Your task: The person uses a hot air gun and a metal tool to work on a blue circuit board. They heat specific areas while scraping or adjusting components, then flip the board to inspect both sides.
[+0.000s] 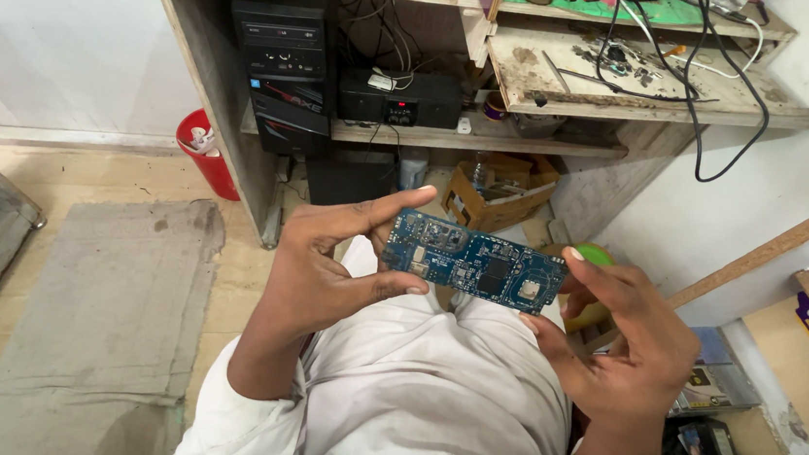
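A red bin (206, 152) stands by the wooden counter (631, 96), left of a black computer tower (279, 75) on the shelf beneath. Lower, above a white-clad lap, the left hand (323, 269) pinches the left end of a blue circuit board (473, 262) between thumb and curled fingers. The board lies level, spanning the gap between both hands. The right hand (623, 349), fingers half open, props the board's right edge with its fingertips.
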